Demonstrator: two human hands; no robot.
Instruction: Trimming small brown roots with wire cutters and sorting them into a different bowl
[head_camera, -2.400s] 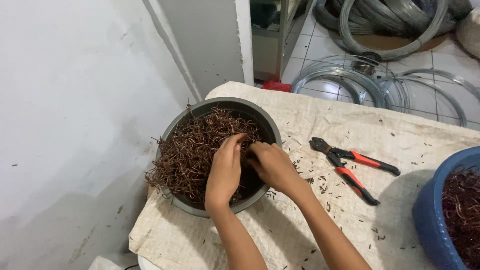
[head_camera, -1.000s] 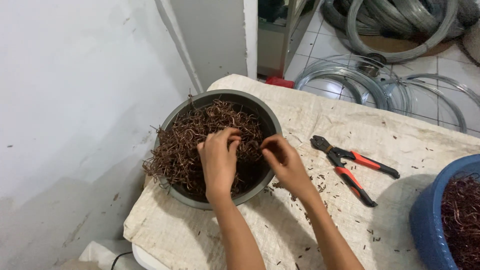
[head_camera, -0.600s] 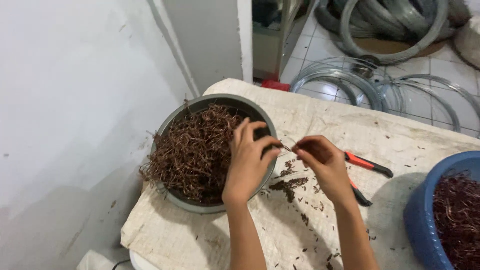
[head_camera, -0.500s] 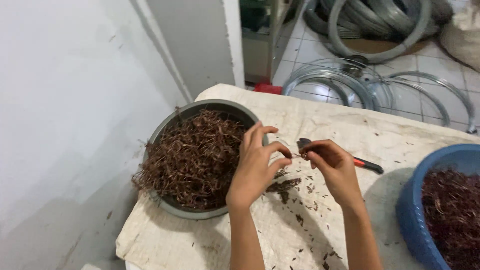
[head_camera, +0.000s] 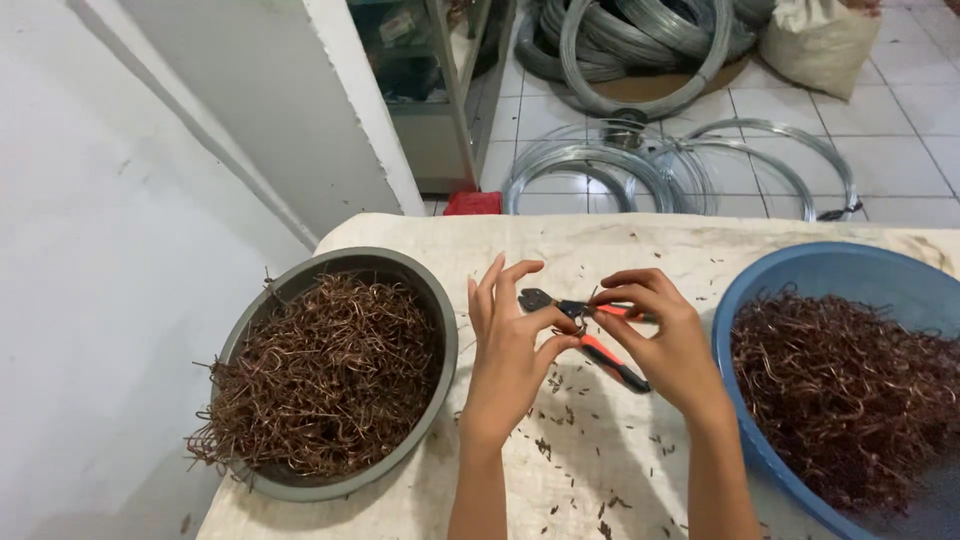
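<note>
From the head view, your left hand (head_camera: 510, 355) and right hand (head_camera: 665, 335) meet above the cloth-covered surface (head_camera: 600, 250), fingertips pinched together on a small brown wire piece (head_camera: 577, 318) held between them, the other fingers of the left hand spread upward. Under your hands lie cutters with red-and-black handles (head_camera: 605, 355). Left of you a grey bowl (head_camera: 440, 330) is heaped with rusty-brown wire pieces (head_camera: 320, 385); right of you a blue basin (head_camera: 800, 265) holds more of them. Coils of grey wire (head_camera: 640, 40) lie on the tiled floor beyond.

Cloth-covered table (head_camera: 800, 232): basins (head_camera: 440, 330), cutters (head_camera: 610, 355)
</note>
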